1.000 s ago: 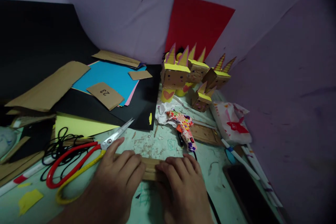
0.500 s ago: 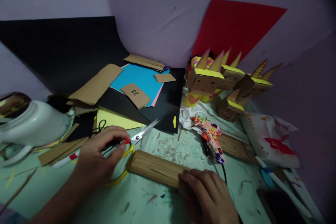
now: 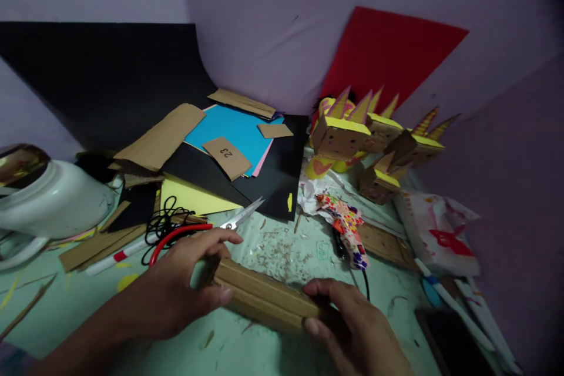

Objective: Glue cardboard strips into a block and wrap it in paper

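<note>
- Cardboard strip (image 3: 264, 299): long, flat, brown, corrugated w/ ridges running lengthwise; lies low-centre on the desk (image 3: 282, 247), held between both hands.
- Left hand (image 3: 176, 294): grip pinching the strip's left end, thumb under/front edge, fingers curled over the top.
- Right hand (image 3: 352, 329): grip closed on the strip's right end, thumb on the near edge, fingers draped over.
- Handling, as I judge it: light, fairly stiff along the ridges, prob. creases if bent across them; dry matte face, not slippery. I'd take it at both ends, by the edges.
- Scissors (image 3: 207, 229): red loop handle, bright steel blades, just beyond the left hand, apart from it.
- Nearby: black cord (image 3: 165, 223) in a loose tangle; paper sheets (image 3: 229, 129) in blue, yellow, black, smooth and thin; boxy cardboard figures (image 3: 343, 135) w/ yellow tops and pointed ears; the desk itself pale green, scuffed, w/ scraps.
</note>
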Tool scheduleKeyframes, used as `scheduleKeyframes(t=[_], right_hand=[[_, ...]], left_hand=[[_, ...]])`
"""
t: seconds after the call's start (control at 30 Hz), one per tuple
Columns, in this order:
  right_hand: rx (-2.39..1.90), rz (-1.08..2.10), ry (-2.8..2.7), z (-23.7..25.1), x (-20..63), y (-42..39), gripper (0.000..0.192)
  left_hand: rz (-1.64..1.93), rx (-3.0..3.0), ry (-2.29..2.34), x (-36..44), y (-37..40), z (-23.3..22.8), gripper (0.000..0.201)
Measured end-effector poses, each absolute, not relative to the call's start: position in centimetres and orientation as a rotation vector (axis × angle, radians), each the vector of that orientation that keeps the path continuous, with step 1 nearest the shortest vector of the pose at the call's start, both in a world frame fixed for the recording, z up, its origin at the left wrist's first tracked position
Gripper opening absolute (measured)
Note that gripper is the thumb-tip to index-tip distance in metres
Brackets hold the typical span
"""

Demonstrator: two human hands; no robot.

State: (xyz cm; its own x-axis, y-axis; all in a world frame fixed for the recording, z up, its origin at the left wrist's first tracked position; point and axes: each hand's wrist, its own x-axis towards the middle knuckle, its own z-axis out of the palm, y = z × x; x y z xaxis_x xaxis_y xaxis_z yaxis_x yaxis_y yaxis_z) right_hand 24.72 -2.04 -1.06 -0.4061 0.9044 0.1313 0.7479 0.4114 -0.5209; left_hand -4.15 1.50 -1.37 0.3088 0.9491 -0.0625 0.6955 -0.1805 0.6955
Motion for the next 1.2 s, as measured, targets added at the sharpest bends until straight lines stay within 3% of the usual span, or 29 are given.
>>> scheduleKeyframes(t=[0.07, 0.17, 0.23, 0.33, 0.6, 0.93, 1.2], right_hand=[[-1.476, 0.577, -2.251, -1.2, 25.1, -2.4, 0.040], [-1.481, 0.390, -2.261, -1.2, 24.9, -2.2, 0.053], [-1.438, 0.220, -2.260, -1.0, 24.5, -1.7, 0.047], [-1.325, 0.170, -2.292, -0.7, 23.8, -1.5, 0.011], [-1.285, 0.017, -2.358, -2.2, 24.2, -3.1, 0.025], [-1.342, 0.339, -2.220, -2.1, 23.8, -3.5, 0.037], [-1.351, 0.384, -2.137, -2.0, 23.8, -3.5, 0.030]], left_hand=[[0.514, 2.035, 1.446, -4.1, 1.1, -1.2, 0.059], [0.620, 2.254, 1.391, -3.1, 0.5, -0.7, 0.055], [0.672, 2.384, 1.250, -2.0, 0.2, -0.4, 0.043], [0.656, 2.522, 1.097, -0.5, 0.2, -0.7, 0.031], [0.691, 2.690, 1.087, 0.4, 1.3, -2.4, 0.026], [0.636, 2.562, 1.042, 0.1, 1.7, -2.0, 0.023], [0.580, 2.519, 1.011, -0.8, 2.1, -2.1, 0.028]])
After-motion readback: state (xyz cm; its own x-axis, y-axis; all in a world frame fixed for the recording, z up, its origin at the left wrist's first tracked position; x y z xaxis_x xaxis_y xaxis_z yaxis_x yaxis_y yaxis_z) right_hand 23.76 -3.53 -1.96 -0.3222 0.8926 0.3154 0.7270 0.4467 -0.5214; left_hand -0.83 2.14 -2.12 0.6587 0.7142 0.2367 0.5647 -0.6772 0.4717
